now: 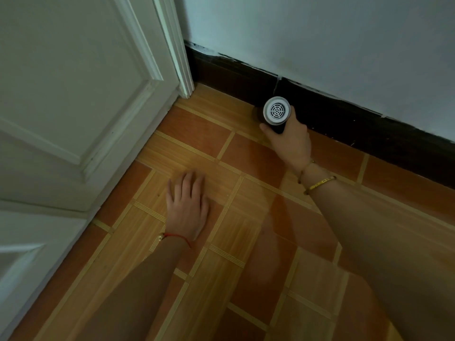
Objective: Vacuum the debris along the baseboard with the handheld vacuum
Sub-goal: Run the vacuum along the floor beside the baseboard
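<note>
The handheld vacuum (pixel 275 114) is a short, rigid cylinder that looks light enough for one hand and is best gripped round its dark barrel; it sits at the floor's (pixel 246 217) far edge, nose toward the dark baseboard (pixel 344 114), vented rear cap facing up. The right hand (pixel 290 141) is wrapped closed round that barrel. The left hand (pixel 187 205) lies open, flat on the floor, holding nothing, near the door (pixel 73 94).

Left hand (pixel 187 209) flat, palm down, fingers (pixel 189 179) extended and slightly spread, forearm running back toward lower frame. Right arm extended forward, right hand (pixel 289 140) curled in a closed grip, thumb low on left side. Thin bands at both wrists.
</note>
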{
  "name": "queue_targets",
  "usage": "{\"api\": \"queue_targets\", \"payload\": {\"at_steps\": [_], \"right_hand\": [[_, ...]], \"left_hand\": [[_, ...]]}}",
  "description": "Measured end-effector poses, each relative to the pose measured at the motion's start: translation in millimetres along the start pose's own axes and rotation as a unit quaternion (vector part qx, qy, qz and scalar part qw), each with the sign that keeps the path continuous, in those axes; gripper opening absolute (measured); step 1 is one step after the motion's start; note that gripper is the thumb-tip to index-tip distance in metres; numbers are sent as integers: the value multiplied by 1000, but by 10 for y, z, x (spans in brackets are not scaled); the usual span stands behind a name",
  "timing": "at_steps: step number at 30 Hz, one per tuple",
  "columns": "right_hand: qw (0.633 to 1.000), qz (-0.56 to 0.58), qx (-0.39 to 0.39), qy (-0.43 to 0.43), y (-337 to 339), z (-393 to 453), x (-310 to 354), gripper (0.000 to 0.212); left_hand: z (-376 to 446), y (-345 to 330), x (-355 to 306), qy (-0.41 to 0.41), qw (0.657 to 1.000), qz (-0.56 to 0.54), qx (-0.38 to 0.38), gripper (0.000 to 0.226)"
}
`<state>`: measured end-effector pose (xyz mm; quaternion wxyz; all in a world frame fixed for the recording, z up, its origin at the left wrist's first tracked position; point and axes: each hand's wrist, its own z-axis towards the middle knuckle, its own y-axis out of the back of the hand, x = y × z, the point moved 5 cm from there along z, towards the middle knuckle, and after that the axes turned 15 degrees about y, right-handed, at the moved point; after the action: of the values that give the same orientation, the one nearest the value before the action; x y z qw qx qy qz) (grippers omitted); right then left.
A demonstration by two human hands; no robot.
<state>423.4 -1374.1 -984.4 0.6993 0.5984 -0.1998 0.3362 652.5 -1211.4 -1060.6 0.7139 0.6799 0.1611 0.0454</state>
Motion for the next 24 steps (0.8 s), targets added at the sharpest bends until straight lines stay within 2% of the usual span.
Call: {"api": "queue_targets", "payload": {"at_steps": [6, 14, 17, 24], "right_hand": [[996, 94, 6, 3, -415, 260, 247, 69], [985, 172, 26, 19, -965, 424, 555, 69], [980, 189, 62, 22, -1134, 424, 645, 70], [956, 212, 192, 70, -1295, 316, 871, 52]], "left_hand": [[-1, 13, 247, 52, 998, -13, -14, 49], [20, 35, 249, 59, 997, -40, -27, 49], [22, 35, 247, 59, 997, -37, -20, 50], [28, 31, 249, 56, 998, -32, -14, 54]]}}
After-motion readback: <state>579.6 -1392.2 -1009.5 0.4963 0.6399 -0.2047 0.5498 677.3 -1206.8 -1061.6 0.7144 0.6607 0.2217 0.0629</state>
